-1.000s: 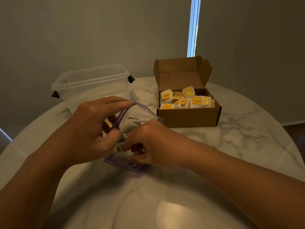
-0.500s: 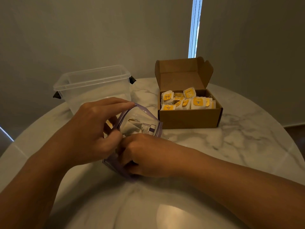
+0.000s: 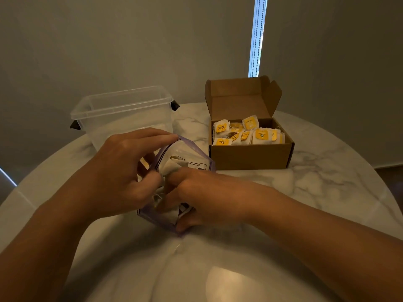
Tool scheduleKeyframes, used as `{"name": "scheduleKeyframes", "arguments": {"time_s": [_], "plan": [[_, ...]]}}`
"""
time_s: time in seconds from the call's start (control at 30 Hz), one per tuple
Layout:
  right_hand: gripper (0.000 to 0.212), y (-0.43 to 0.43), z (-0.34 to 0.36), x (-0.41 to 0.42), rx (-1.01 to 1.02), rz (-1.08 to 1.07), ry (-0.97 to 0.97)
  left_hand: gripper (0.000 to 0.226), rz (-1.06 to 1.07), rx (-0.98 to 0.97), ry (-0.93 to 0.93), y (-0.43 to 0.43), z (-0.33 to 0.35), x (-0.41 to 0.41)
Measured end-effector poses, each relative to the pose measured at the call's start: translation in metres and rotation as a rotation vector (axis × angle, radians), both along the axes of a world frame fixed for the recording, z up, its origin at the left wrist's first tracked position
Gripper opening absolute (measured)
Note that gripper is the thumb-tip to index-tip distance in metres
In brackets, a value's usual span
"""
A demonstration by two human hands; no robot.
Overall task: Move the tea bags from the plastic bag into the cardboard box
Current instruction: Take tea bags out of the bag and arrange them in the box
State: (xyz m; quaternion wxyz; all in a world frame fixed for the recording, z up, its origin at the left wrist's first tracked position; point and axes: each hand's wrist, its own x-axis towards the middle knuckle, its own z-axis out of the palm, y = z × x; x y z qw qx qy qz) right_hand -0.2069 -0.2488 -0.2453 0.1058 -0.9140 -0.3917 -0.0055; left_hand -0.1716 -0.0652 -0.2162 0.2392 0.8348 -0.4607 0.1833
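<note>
A clear plastic bag (image 3: 185, 155) with a purple zip edge lies open on the marble table (image 3: 327, 192), in the middle. My left hand (image 3: 122, 173) pinches its upper rim and holds the mouth open. My right hand (image 3: 202, 197) reaches into the bag, fingers curled around pale tea bags (image 3: 172, 214) inside; whether they are gripped is hidden. The open cardboard box (image 3: 250, 155) stands just right of the bag, lid up. Several tea bags with yellow tags (image 3: 244, 132) fill it.
A clear plastic tub (image 3: 124, 114) with black clips stands at the back left, close behind my left hand. The round table's edge curves off at left and right. A wall and a bright window slit are behind.
My right hand has pushed deeper into the bag, toward me and downward. My left hand keeps its hold on the rim. The box and tub have not moved.
</note>
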Motion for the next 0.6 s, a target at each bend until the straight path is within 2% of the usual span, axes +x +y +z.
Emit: {"name": "scheduleKeyframes", "arguments": {"time_s": [0.2,0.3,0.4,0.5,0.6], "plan": [[0.021,0.000,-0.007,0.003,0.069,0.051,-0.058,0.061,0.007,0.003,0.002,0.000,-0.001,0.000],[0.022,0.003,-0.010,0.005,0.142,0.032,-0.064,0.061,0.005,0.001,0.008,0.001,-0.001,0.000],[0.020,-0.003,-0.005,0.006,0.325,-0.046,-0.026,0.061,0.016,-0.001,0.007,0.001,0.000,0.000],[0.020,-0.023,0.010,0.007,0.506,-0.152,0.115,0.061,0.018,0.010,-0.004,0.001,0.001,0.000],[0.018,-0.047,0.027,0.007,0.714,-0.153,0.245,0.059,0.016,0.016,0.012,0.001,0.000,0.000]]}}
